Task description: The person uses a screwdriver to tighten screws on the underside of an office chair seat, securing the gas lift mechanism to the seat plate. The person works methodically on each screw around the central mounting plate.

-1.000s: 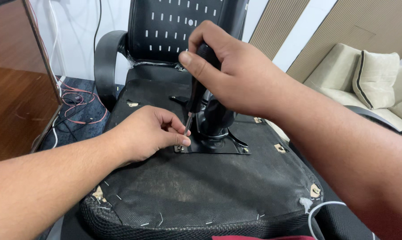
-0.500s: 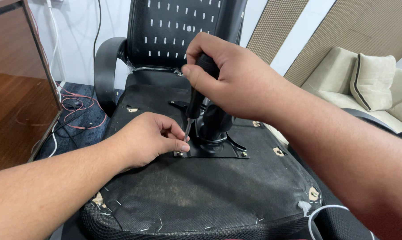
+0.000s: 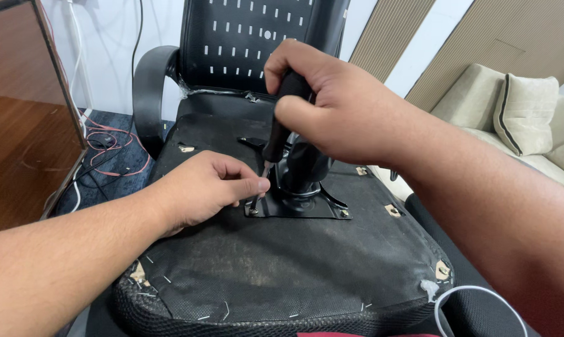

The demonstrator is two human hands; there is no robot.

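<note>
A black office chair lies with the underside of its seat [image 3: 282, 268] facing up. A black metal mounting plate [image 3: 307, 209] with a cylinder hub sits at the seat's middle. My right hand [image 3: 338, 106] grips the black handle of a screwdriver [image 3: 280, 118], held nearly upright, its tip at the plate's near-left corner. My left hand [image 3: 207, 187] rests on the seat beside that corner, thumb and fingers pinched around the screwdriver's shaft just above a screw [image 3: 253, 211].
The chair's perforated backrest [image 3: 257, 37] and a black armrest [image 3: 148, 93] stand behind. A wooden desk panel [image 3: 26, 125] is at the left with red and white cables [image 3: 113, 150] on the floor. A beige sofa with cushion [image 3: 525, 112] sits at the right.
The view has shifted slightly; both hands stay at the plate's corner, the screwdriver still upright on the screw. My left fingers have closed a bit tighter on the shaft.
</note>
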